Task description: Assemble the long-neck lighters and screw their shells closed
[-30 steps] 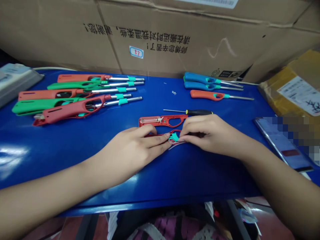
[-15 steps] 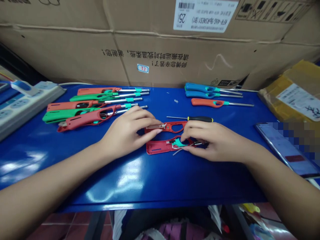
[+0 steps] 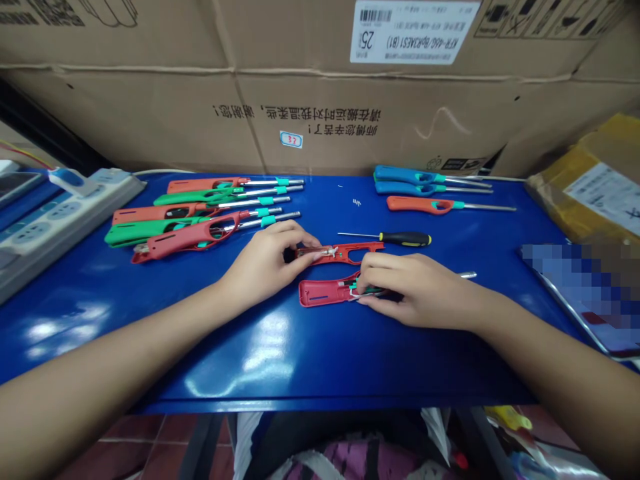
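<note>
Two red lighter shell halves lie open on the blue table (image 3: 310, 353). My left hand (image 3: 267, 263) pinches the left end of the far half (image 3: 345, 253), fingers closed on it. My right hand (image 3: 410, 290) lies over the near half (image 3: 325, 292), fingers pressed on its teal trigger and metal tube, whose tip shows at the right. A black-handled screwdriver (image 3: 395, 237) lies just behind both hands.
Several red and green lighters (image 3: 200, 213) are stacked at the back left; two blue and one orange lighter (image 3: 430, 190) lie back right. A power strip (image 3: 55, 213) sits at the left, a phone (image 3: 585, 287) and yellow parcel (image 3: 595, 180) at the right, cardboard boxes (image 3: 320, 87) behind.
My left hand moved from the near shell half up to the far half and took hold of its end. My right hand stayed on the near half, covering the trigger more. The view tilted up.
</note>
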The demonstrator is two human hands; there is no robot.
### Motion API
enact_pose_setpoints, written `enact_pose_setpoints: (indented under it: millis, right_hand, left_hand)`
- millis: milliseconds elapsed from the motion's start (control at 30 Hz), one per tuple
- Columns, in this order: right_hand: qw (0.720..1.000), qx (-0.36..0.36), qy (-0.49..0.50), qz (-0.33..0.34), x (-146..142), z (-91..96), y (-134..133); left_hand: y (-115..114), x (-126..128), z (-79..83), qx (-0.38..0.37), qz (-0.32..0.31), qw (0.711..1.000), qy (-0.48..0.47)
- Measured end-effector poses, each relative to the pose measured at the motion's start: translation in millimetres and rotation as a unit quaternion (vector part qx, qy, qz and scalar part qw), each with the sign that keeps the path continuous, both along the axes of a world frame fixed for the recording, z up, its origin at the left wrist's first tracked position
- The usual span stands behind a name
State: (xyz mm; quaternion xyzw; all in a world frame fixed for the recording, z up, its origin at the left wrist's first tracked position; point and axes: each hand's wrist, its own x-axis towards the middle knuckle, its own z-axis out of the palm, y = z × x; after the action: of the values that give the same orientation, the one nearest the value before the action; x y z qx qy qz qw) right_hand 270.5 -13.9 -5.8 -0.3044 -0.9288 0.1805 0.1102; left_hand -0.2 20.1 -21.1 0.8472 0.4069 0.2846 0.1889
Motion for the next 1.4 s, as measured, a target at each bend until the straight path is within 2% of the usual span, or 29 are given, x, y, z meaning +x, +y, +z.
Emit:
enact_pose_setpoints:
  millis: [233,400,467,533,600,667,733,767,900,1133,1400]
  right_hand:
    - [1.0,-0.012,-0.008,0.004,-2,3.2,-3]
    - [0.999,-0.031,0.014,0.001,-3,5.1,-5]
    - [0.997,-0.053,0.052,-0.02,-5,6.6,-6]
    - [0.988,-0.104,0.091,-0.068,-7,8.4,-7]
    - [0.96,-0.214,0.12,-0.133,-9,10.2,-8]
    - [0.911,-0.339,0.148,-0.185,-10,11.5,-6]
    - [0.867,-0.417,0.178,-0.205,-10,12.1,-4]
    - [0.856,-0.434,0.191,-0.206,-9,12.2,-2]
    - [0.844,-0.453,0.206,-0.199,-7,11.4,2]
    - [0.851,-0.441,0.205,-0.197,-8,9.4,1]
    - [0.851,-0.427,0.217,-0.215,-7,9.4,1]
  left_hand:
    - [0,0,-3.3,0.041,-0.001,0.999,0.034]
    - [-6,2,3.0,0.079,0.027,0.996,-0.039]
    - [-13,5,7.7,0.059,0.049,0.993,-0.087]
    - [-22,10,12.4,-0.017,0.064,0.987,-0.147]
    - [-31,15,16.6,-0.115,0.05,0.972,-0.198]
    - [-37,18,19.3,-0.183,0.039,0.957,-0.224]
    - [-40,20,19.9,-0.223,0.032,0.946,-0.235]
    - [-40,21,19.3,-0.239,0.029,0.942,-0.235]
    - [-36,19,13.0,-0.27,0.011,0.936,-0.226]
    - [-33,18,5.9,-0.256,-0.017,0.947,-0.193]
    - [-33,18,5.4,-0.24,-0.034,0.949,-0.203]
